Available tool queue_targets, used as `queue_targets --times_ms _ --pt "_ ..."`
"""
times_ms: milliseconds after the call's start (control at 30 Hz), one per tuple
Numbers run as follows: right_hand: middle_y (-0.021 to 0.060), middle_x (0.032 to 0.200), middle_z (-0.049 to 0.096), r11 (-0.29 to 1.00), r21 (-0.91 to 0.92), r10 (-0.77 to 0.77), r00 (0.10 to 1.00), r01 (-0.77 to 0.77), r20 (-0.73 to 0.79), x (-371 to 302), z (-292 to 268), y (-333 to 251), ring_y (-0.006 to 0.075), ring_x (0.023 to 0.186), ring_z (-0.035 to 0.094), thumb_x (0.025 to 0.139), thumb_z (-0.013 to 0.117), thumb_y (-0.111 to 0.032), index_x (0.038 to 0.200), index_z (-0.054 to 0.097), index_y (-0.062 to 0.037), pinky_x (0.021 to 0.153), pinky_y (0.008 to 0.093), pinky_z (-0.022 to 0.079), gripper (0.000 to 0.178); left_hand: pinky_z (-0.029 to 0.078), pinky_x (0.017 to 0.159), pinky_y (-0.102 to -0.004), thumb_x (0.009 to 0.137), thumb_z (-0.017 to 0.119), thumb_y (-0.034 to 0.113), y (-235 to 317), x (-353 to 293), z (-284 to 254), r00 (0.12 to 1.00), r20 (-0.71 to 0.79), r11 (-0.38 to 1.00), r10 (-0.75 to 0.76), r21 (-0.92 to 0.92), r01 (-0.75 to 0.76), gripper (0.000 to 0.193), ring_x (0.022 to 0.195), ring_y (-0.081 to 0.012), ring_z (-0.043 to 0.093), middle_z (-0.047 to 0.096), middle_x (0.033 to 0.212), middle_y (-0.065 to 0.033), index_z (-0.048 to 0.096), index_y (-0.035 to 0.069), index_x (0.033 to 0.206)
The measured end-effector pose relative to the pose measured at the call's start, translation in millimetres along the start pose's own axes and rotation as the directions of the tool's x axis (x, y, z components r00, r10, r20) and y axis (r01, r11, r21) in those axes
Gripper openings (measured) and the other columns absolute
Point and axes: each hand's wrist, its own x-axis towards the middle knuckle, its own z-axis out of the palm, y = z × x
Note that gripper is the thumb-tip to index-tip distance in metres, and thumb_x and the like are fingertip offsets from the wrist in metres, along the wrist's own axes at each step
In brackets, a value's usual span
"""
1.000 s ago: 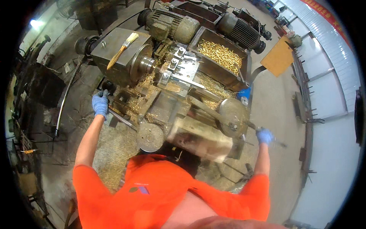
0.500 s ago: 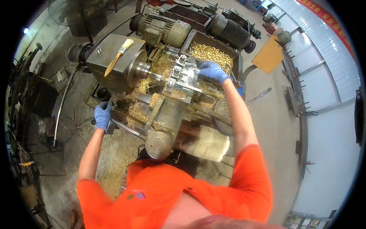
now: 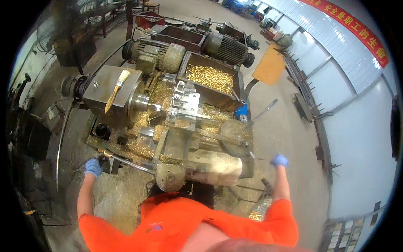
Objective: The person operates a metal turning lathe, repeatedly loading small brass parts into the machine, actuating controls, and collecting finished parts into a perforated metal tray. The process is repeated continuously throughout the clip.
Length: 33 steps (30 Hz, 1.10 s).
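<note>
My left hand (image 3: 94,167), in a blue glove, is at the lathe's front left, beside a dark block (image 3: 112,165) at the end of a metal lever (image 3: 132,163). Its fingers curl closed against a dark part there, and what they grip is hidden. To the right of the machine, over the floor, is my gloved right hand (image 3: 279,160). It is apart from the lathe, and its fingers are too smeared to read. Between my hands stand the lathe's chuck (image 3: 140,102) and the tool block (image 3: 184,101), with brass chips all around.
A metal bin (image 3: 212,95) of small brass pieces (image 3: 209,77) is behind the tool block. A brush (image 3: 117,91) lies on the headstock (image 3: 100,86). Two motors (image 3: 153,54) stand at the back. A rod (image 3: 265,110) juts out at the right, and more brass pieces (image 3: 256,216) lie low beside my right arm.
My right hand has left the tool block and swung out to the right and toward me. My left hand has shifted nearer and left, beside the dark block. The view has tilted up.
</note>
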Motion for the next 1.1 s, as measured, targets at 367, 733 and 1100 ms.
queue_targets --times_ms 367,733,1100 --pt "0.0174 0.077 0.066 0.711 0.702 0.129 0.989 -0.042 -0.07 -44.9 44.7 7.4 0.0295 0.071 0.065 0.069 0.069 -0.041 0.081 0.068 0.0002 0.068 0.037 0.049 0.042 0.048 0.072 -0.0439 0.076 0.06 0.033 25.8 -6.0 19.7 0.994 -0.019 0.971 -0.108 -0.215 0.102 0.035 0.084 -0.0385 0.06 0.064 0.089 -0.0182 0.061 0.007 0.099" --pt "0.0058 0.074 0.067 0.319 0.864 -0.107 0.92 0.39 -0.376 -37.1 -141.1 -98.2 0.0089 0.065 0.057 0.075 0.072 -0.028 0.085 0.068 -0.0001 0.064 0.0271 0.047 0.03 0.049 0.07 -0.0421 0.074 0.063 0.03 -3.7 -19.7 -44.2 0.965 -0.216 0.984 -0.149 -0.127 0.124 0.025 0.08 -0.0347 0.061 0.064 0.086 -0.0163 0.064 0.01 0.089" --pt "0.0058 0.072 0.058 -0.054 0.52 -0.48 0.435 0.852 -0.762 -124.0 -315.4 -291.2 0.0134 0.066 0.054 0.074 0.072 -0.025 0.086 0.067 -0.0005 0.061 0.0271 0.044 0.028 0.043 0.087 -0.0404 0.074 0.064 0.026 -130.0 -133.6 -78.5 0.719 -0.394 0.819 -0.573 -0.31 0.482 0.041 0.101 -0.032 0.055 0.06 0.106 -0.0155 0.058 0.011 0.112"
